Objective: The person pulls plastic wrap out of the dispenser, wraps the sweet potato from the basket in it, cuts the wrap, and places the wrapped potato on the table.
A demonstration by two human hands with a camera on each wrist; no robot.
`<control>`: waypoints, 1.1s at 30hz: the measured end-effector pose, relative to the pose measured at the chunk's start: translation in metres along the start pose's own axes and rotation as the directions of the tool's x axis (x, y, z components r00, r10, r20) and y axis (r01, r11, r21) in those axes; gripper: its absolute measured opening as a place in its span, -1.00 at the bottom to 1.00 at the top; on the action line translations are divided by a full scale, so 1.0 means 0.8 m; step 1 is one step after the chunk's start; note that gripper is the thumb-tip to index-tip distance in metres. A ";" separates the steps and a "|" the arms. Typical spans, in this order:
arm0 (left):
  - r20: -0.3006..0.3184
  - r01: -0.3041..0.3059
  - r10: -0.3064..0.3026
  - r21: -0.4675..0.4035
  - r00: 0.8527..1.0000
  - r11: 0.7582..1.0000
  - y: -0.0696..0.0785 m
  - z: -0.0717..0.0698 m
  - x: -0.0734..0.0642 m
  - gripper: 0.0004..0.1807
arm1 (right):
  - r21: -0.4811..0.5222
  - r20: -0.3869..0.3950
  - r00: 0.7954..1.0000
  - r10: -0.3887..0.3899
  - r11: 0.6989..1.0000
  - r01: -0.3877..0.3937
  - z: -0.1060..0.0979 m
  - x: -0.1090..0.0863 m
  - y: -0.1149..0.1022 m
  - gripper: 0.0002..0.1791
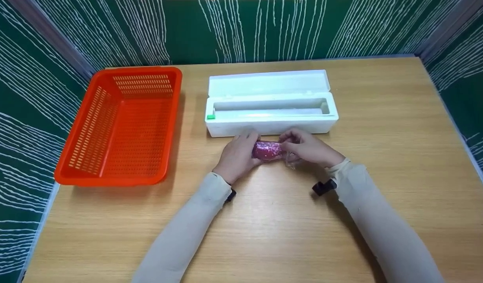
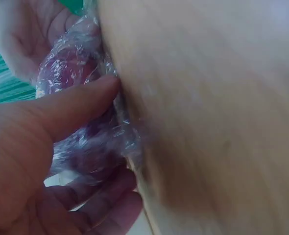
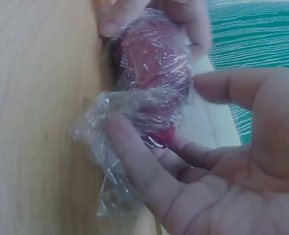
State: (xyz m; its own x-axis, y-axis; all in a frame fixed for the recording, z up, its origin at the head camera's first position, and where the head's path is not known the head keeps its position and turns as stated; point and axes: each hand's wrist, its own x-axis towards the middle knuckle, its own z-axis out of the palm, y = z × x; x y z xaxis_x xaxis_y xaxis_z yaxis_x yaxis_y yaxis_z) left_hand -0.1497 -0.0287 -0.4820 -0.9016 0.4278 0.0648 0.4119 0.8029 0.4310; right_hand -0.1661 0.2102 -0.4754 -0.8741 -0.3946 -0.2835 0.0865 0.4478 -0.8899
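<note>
A reddish-purple, rounded thing (image 1: pixel 267 150) wrapped in clear plastic film is held between both hands above the table, just in front of the white box. My left hand (image 1: pixel 236 156) grips its left end, with the thumb (image 2: pixel 93 100) lying across the film and fingers curled beneath. At the other end, my right hand (image 1: pixel 310 149) has its fingers and thumb around the bundle (image 3: pixel 156 58). One right finger presses the loose crumpled film (image 3: pixel 112 188), which hangs off that end. What exactly is inside the film I cannot tell.
Behind the hands stands a long white box (image 1: pixel 269 127) with its lid raised and a green piece (image 1: pixel 211 116) on its left rim. An orange-red perforated basket (image 1: pixel 168 149) sits at the left of the wooden table (image 1: pixel 272 228). Green panels with white streaks border the table.
</note>
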 end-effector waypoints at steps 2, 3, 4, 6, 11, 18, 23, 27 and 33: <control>0.001 -0.017 0.017 0.021 1.000 1.000 -0.003 -0.002 0.001 -0.36 | -0.030 -0.004 0.998 -0.064 0.997 0.064 -0.001 -0.004 0.004 -0.61; 0.004 -0.025 0.024 0.025 1.000 0.999 -0.004 -0.004 0.001 -0.36 | -0.062 -0.017 0.995 -0.098 0.993 0.097 -0.002 -0.007 0.006 -0.61; 0.012 -0.027 0.026 0.029 1.000 0.999 -0.005 -0.007 0.001 -0.36 | -0.100 -0.034 0.991 -0.133 0.987 0.129 -0.003 -0.010 0.007 -0.61; 0.033 -0.032 0.031 0.033 0.999 0.999 -0.008 -0.012 0.003 -0.35 | -0.207 -0.071 0.974 -0.215 0.958 0.197 -0.004 -0.015 0.009 -0.61; 0.107 -0.027 0.027 -0.002 0.994 1.000 -0.014 -0.020 0.008 -0.35 | -0.575 -0.011 0.893 -0.449 0.734 0.362 -0.005 -0.021 0.007 -0.59; 0.125 0.026 -0.008 -0.143 0.992 0.989 -0.018 -0.022 0.012 -0.42 | -0.643 0.169 0.898 -0.406 0.645 0.413 -0.005 -0.024 0.003 -0.30; 0.122 0.032 -0.017 -0.119 0.992 0.992 -0.017 -0.022 0.012 -0.50 | -0.642 0.135 0.920 -0.368 0.675 0.364 -0.003 -0.024 0.002 -0.18; 0.120 0.041 -0.027 -0.118 0.992 0.992 -0.013 -0.021 0.013 -0.52 | -0.678 0.074 0.919 -0.388 0.656 0.332 0.006 -0.017 0.000 -0.32; 0.116 0.022 -0.010 -0.102 0.993 0.995 -0.006 -0.018 0.012 -0.48 | -0.687 0.050 0.922 -0.384 0.657 0.311 0.012 -0.005 -0.006 -0.44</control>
State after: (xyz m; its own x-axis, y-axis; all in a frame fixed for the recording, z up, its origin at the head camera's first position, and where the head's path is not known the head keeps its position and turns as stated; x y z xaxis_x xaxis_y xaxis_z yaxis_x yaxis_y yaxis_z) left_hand -0.1624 -0.0341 -0.4702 -0.8843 0.4647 -0.0448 0.3759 0.7656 0.5221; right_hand -0.1586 0.2014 -0.4735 -0.8150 -0.5761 0.0628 -0.5437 0.7225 -0.4271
